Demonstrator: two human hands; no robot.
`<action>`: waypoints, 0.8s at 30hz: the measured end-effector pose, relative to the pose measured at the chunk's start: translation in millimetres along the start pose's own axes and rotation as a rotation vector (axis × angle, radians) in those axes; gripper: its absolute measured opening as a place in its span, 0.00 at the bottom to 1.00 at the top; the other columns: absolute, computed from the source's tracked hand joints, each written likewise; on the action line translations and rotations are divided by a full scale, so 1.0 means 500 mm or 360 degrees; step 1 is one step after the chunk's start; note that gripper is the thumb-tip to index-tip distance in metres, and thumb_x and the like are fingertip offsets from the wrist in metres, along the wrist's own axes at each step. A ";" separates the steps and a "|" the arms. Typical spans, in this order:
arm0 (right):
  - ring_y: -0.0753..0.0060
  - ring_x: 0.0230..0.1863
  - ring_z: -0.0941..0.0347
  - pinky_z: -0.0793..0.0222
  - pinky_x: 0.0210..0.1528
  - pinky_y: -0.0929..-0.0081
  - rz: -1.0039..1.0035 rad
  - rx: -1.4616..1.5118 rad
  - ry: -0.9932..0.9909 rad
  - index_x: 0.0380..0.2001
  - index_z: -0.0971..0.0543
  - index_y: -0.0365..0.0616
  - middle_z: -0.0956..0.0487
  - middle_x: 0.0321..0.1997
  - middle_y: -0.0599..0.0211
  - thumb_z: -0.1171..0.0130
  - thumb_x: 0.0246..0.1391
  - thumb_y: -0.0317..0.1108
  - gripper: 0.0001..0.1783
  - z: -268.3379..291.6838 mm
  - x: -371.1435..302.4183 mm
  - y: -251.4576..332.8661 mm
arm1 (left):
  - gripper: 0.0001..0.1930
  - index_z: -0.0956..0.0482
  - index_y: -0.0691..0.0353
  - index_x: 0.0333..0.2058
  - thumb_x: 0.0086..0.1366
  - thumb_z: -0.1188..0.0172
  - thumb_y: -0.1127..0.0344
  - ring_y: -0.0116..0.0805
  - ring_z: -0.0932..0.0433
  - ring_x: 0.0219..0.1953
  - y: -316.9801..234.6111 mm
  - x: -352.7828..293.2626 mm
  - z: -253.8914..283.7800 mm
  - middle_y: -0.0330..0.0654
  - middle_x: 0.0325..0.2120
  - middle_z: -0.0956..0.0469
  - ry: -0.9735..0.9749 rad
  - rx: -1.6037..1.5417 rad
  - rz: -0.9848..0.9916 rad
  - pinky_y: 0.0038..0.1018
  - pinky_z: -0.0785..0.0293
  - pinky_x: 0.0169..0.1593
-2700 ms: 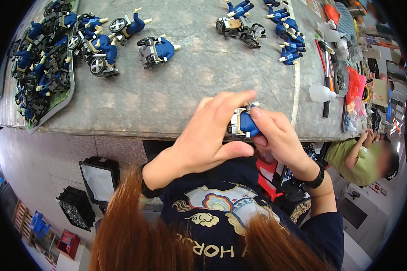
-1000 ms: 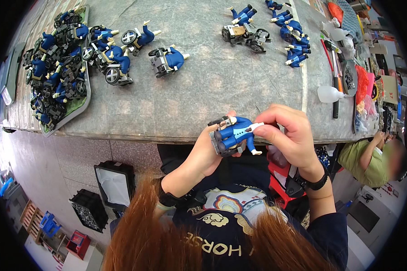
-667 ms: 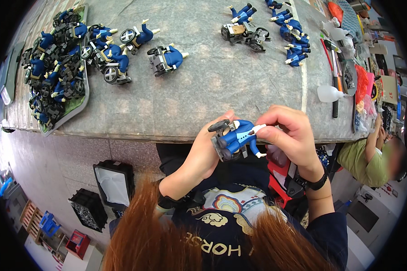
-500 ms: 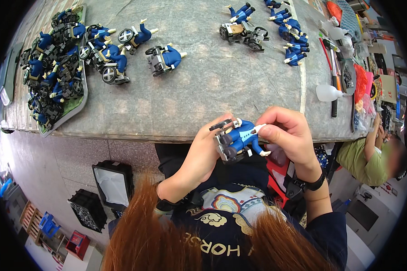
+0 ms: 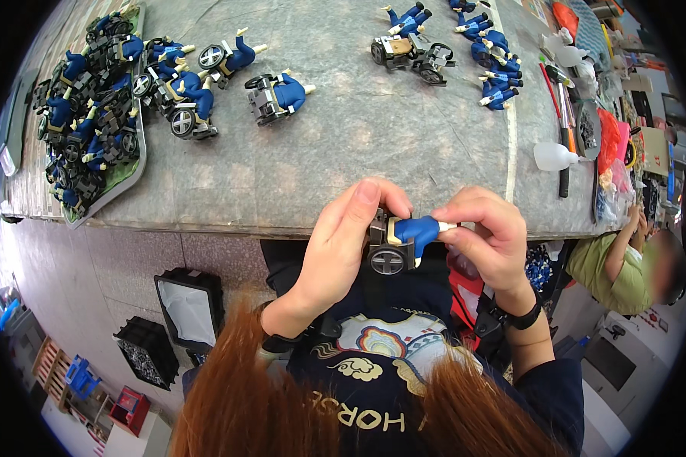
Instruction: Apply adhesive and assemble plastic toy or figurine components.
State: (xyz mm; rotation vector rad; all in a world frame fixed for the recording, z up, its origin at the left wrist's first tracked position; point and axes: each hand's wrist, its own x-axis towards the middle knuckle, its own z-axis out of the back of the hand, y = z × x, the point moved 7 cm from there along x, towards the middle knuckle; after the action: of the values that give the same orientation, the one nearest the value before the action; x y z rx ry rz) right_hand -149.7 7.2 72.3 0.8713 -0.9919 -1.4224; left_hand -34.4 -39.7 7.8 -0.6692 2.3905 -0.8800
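Just off the table's front edge, my two hands hold a small toy figure (image 5: 418, 229) in a blue suit, seated in a dark toy wheelchair (image 5: 389, 261). It has no head, and its back is turned up. My left hand (image 5: 341, 247) grips the wheelchair end, its fingers partly hidden behind it. Between thumb and fingers, my right hand (image 5: 486, 238) pinches the pale peg at the figure's neck. Beyond my hands, a similar seated figure (image 5: 288, 94) lies on the table. Farther right are toy wheelchairs (image 5: 433, 64) beside a loose blue figure (image 5: 407, 21).
A tray (image 5: 140, 164) heaped with seated figures stands at the left. Loose figures (image 5: 498, 96) form a column at the right, near a white squeeze bottle (image 5: 554, 157) and hand tools (image 5: 565, 129). Black crates (image 5: 187, 312) stand on the floor. Another person (image 5: 617, 266) sits at the right.
The toy has been turned over, from its front showing to its back and a wheel showing. My left hand has shifted its grip; my right hand still pinches the neck end.
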 end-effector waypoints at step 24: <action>0.74 0.25 0.31 0.35 0.29 0.81 0.0077 0.0287 -0.0012 0.30 0.27 0.38 0.27 0.26 0.64 0.46 0.42 0.20 0.08 -0.042 -0.013 -0.019 | 0.23 0.32 0.63 0.26 0.64 0.66 0.49 0.26 0.32 0.28 0.010 0.011 0.009 0.39 0.26 0.32 -0.0175 -0.0246 0.0207 0.21 0.35 0.35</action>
State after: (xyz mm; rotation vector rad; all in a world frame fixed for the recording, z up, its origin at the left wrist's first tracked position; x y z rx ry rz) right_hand -133.2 12.1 55.7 0.9671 -1.1529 -1.3109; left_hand -37.2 -41.9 -0.3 -0.5958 2.3887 -0.5939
